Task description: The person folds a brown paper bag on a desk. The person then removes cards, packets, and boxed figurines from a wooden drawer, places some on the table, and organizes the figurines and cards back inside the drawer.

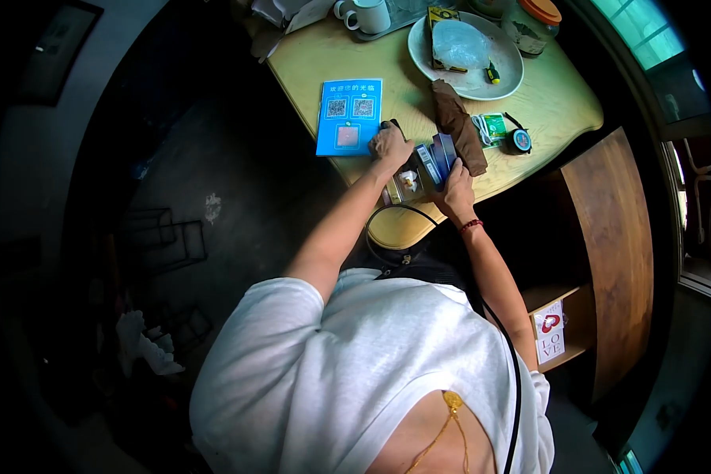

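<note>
A small see-through container [408,181] at the table's front edge, between my hands, holds a white item and small boxes. My left hand [390,148] is closed at its far left corner, beside a dark object [395,125]; what the fingers grip is hidden. With fingers bent, my right hand [456,193] grips a dark blue box [444,153] at the container's right side. Left of that box is a blue and white box [429,164]. A blue card with QR codes [350,118] lies by my left hand. A brown folded cloth-like item [459,125] lies beyond my right hand.
A white plate [502,79] holds a plastic bag [460,45] and a yellow-black tool [493,73]. A tape measure [519,141] lies near a green packet [494,126]. White mugs [367,14] and an orange-lidded jar [532,28] stand at the back. A wooden cabinet [608,261] is at right.
</note>
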Action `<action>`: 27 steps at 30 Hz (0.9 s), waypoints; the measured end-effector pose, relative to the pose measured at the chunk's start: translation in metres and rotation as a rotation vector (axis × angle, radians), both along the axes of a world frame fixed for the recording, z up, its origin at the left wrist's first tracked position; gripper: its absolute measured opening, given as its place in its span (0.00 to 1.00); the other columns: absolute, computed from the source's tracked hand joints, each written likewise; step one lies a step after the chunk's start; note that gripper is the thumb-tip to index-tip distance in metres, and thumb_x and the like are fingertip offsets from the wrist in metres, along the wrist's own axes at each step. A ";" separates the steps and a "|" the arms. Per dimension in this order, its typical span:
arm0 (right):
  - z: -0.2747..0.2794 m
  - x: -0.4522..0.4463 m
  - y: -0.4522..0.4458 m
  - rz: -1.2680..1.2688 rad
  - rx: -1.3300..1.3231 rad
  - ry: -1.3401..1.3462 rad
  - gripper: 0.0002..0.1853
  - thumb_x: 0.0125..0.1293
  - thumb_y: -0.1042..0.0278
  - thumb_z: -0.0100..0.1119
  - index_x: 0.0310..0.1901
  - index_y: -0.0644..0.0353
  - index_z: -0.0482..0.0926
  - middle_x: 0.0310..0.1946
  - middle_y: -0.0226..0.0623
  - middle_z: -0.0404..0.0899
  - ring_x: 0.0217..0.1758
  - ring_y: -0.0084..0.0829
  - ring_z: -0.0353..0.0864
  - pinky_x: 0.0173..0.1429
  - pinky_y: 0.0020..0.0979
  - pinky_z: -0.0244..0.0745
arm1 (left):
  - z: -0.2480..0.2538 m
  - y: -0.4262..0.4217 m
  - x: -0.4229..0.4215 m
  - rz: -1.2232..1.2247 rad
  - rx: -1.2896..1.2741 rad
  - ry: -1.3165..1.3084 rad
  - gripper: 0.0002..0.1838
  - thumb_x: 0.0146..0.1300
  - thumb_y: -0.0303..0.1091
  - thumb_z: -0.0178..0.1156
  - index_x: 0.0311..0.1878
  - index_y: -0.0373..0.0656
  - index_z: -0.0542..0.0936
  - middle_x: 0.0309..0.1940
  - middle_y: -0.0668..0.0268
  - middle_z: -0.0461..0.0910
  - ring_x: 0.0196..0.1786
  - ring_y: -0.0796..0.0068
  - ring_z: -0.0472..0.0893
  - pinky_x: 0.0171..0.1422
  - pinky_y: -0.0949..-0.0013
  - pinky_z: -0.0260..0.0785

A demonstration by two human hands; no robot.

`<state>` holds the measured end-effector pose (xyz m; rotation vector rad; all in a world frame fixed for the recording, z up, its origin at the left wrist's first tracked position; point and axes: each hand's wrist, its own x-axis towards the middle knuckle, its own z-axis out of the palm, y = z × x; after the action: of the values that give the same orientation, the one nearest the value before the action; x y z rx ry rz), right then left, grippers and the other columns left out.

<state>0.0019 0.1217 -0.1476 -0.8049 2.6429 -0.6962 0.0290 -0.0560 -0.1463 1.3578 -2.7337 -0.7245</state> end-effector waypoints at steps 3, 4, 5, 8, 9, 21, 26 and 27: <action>-0.007 -0.001 0.003 -0.015 0.035 -0.023 0.51 0.43 0.49 0.67 0.63 0.69 0.50 0.52 0.51 0.63 0.55 0.50 0.66 0.52 0.46 0.68 | 0.009 -0.007 -0.009 -0.017 0.117 -0.022 0.32 0.40 0.44 0.66 0.45 0.31 0.72 0.40 0.47 0.78 0.44 0.51 0.79 0.49 0.57 0.70; -0.007 0.000 0.004 -0.023 0.040 -0.033 0.52 0.43 0.49 0.67 0.64 0.68 0.49 0.52 0.51 0.63 0.55 0.50 0.66 0.53 0.46 0.68 | 0.008 -0.008 -0.011 -0.024 0.119 -0.023 0.32 0.40 0.44 0.66 0.45 0.31 0.72 0.40 0.47 0.78 0.44 0.51 0.79 0.49 0.57 0.70; -0.007 0.001 0.004 -0.029 0.042 -0.034 0.52 0.43 0.49 0.67 0.64 0.68 0.49 0.52 0.51 0.63 0.55 0.50 0.66 0.53 0.46 0.68 | 0.008 -0.008 -0.014 0.003 0.145 -0.032 0.32 0.40 0.44 0.66 0.46 0.31 0.72 0.41 0.48 0.78 0.45 0.53 0.79 0.50 0.58 0.70; -0.002 0.003 0.000 -0.044 0.053 -0.011 0.54 0.40 0.52 0.70 0.64 0.67 0.49 0.52 0.50 0.63 0.55 0.50 0.66 0.53 0.45 0.68 | 0.005 -0.014 -0.026 0.021 0.178 -0.046 0.33 0.39 0.45 0.66 0.47 0.30 0.72 0.42 0.49 0.78 0.46 0.53 0.79 0.51 0.59 0.70; 0.001 0.004 0.000 -0.045 0.052 -0.018 0.54 0.39 0.54 0.71 0.65 0.66 0.49 0.52 0.50 0.63 0.56 0.49 0.65 0.53 0.45 0.68 | 0.005 -0.017 -0.030 0.032 0.208 -0.029 0.32 0.40 0.41 0.65 0.48 0.30 0.71 0.44 0.47 0.77 0.48 0.52 0.77 0.53 0.58 0.69; 0.009 0.018 -0.004 -0.049 0.042 0.113 0.57 0.34 0.60 0.74 0.66 0.61 0.48 0.56 0.53 0.59 0.55 0.54 0.64 0.56 0.45 0.66 | -0.009 -0.029 0.040 -0.017 0.026 0.231 0.28 0.50 0.40 0.60 0.52 0.34 0.66 0.49 0.48 0.69 0.50 0.48 0.72 0.54 0.55 0.66; 0.005 0.014 -0.001 0.016 0.032 0.127 0.56 0.34 0.60 0.75 0.66 0.58 0.49 0.53 0.52 0.60 0.53 0.53 0.64 0.54 0.46 0.66 | -0.017 0.001 0.096 0.053 0.116 0.225 0.34 0.52 0.42 0.60 0.57 0.29 0.63 0.50 0.44 0.72 0.55 0.53 0.72 0.58 0.61 0.64; 0.005 0.013 -0.002 0.004 0.016 0.097 0.57 0.32 0.61 0.75 0.65 0.59 0.49 0.53 0.54 0.61 0.53 0.54 0.65 0.55 0.45 0.66 | -0.014 0.008 0.101 0.066 0.229 0.244 0.33 0.52 0.42 0.60 0.55 0.30 0.64 0.47 0.45 0.73 0.52 0.51 0.73 0.57 0.60 0.65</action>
<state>0.0145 0.1195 -0.1424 -0.8604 2.7277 -0.6503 0.1302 -0.0483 -0.1598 1.2883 -2.4670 -1.1436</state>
